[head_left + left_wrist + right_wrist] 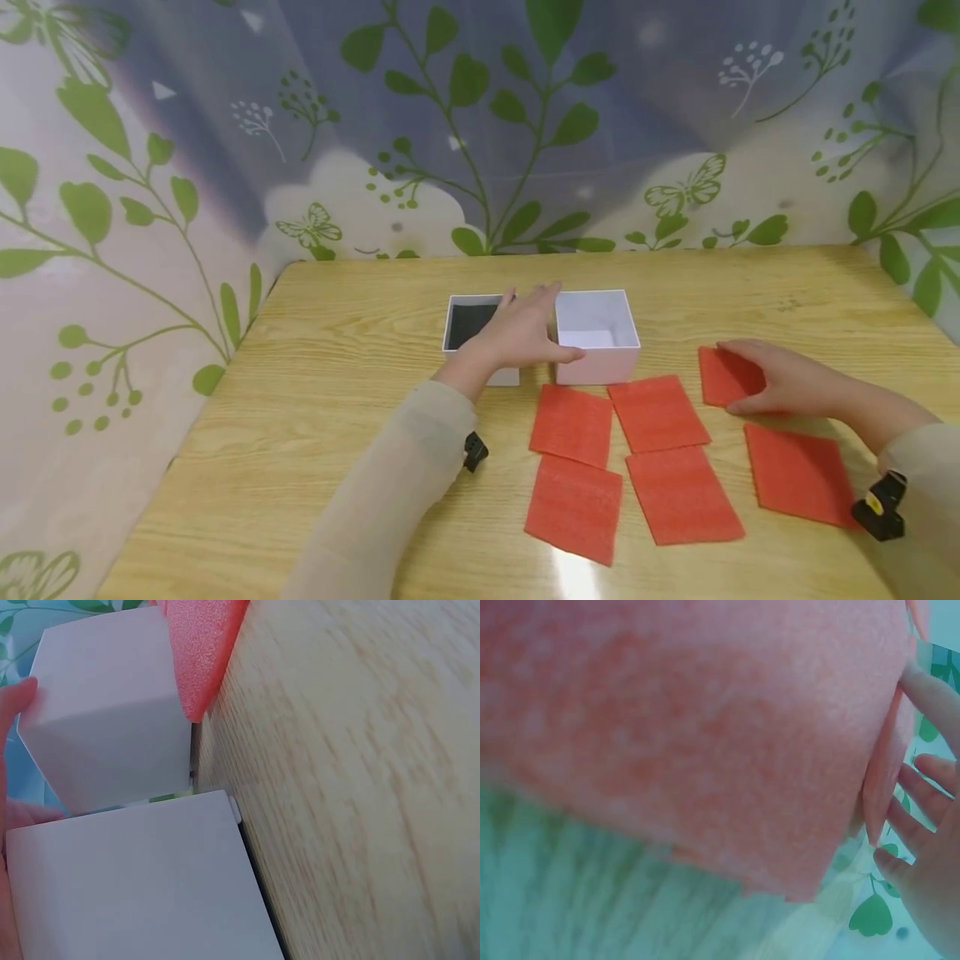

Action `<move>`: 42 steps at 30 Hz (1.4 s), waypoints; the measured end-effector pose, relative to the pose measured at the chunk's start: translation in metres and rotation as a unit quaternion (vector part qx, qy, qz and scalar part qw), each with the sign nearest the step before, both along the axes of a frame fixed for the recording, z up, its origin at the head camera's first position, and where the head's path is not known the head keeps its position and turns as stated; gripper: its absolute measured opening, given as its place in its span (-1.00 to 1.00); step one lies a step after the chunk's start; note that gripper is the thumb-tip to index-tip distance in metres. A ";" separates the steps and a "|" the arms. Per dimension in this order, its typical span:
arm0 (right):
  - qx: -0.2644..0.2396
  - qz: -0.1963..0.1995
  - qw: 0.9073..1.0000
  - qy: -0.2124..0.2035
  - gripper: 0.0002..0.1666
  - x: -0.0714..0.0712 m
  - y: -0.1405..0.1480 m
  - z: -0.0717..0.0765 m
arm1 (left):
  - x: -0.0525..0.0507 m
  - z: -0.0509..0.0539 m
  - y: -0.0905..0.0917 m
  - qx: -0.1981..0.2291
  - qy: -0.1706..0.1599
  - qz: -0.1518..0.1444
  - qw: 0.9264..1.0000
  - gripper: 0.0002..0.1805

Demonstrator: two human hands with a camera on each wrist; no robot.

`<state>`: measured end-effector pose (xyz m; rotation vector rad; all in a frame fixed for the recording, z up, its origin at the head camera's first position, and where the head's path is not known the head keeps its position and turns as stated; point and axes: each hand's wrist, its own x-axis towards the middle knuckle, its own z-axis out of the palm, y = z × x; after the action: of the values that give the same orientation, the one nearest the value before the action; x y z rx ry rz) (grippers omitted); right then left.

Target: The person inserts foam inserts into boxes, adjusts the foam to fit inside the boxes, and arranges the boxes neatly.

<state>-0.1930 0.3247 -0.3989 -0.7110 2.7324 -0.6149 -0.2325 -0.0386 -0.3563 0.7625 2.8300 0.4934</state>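
My left hand [521, 332] reaches across the fronts of two open white boxes. Its spread fingers lie near the gap between them, and the thumb touches the right box [597, 365]. The left box [503, 377] is partly covered by this hand and has a dark inside. To the right, my right hand [791, 385] grips a flat, soft red square [722, 379] at its edges. Its fingertips meet that square's rim in the right wrist view, while another red square [682, 742] fills much of the foreground.
Loose red squares lie in front of the boxes: two on the left [572, 425] [573, 508], two in the middle [660, 412] [685, 497], one at right [798, 475]. A wooden table [337, 400] carries everything. Behind it hangs a leaf-patterned curtain [487, 125].
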 end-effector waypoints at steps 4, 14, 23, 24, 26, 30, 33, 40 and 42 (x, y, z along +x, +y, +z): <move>0.011 0.005 1.000 0.015 0.13 0.000 -0.004 0.003 | -0.002 0.000 0.000 0.005 0.006 0.008 1.000 0.16; 0.040 0.002 0.999 0.030 0.18 -0.002 -0.010 0.007 | -0.004 0.001 -0.001 -0.017 0.022 0.014 1.000 0.11; 0.072 0.013 0.994 0.086 0.10 -0.001 -0.018 0.012 | -0.006 0.005 -0.003 -0.023 0.017 0.013 1.000 0.16; 0.074 0.014 0.993 0.090 0.10 -0.001 -0.019 0.012 | -0.006 0.005 -0.003 -0.024 0.017 0.013 0.999 0.16; 0.078 0.013 0.993 0.093 0.09 -0.002 -0.020 0.013 | -0.006 0.005 -0.003 -0.023 0.015 0.013 1.000 0.17; 0.081 0.017 0.991 0.103 0.07 -0.002 -0.023 0.015 | -0.006 0.005 -0.001 -0.019 0.015 0.012 1.000 0.17; 0.078 0.024 0.990 0.115 0.07 -0.002 -0.023 0.016 | -0.006 0.005 -0.001 -0.017 0.017 0.013 1.000 0.16; 0.092 0.041 0.984 0.145 0.07 -0.001 -0.024 0.012 | -0.003 0.001 0.001 -0.004 0.017 0.014 1.000 0.16; 0.101 0.042 0.983 0.145 0.06 0.001 -0.024 0.010 | -0.001 -0.001 0.002 -0.003 0.014 0.011 1.000 0.16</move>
<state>-0.1917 0.3004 -0.3892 -0.9212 2.9509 -0.2253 -0.2331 -0.0370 -0.3575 0.7437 2.8672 0.4800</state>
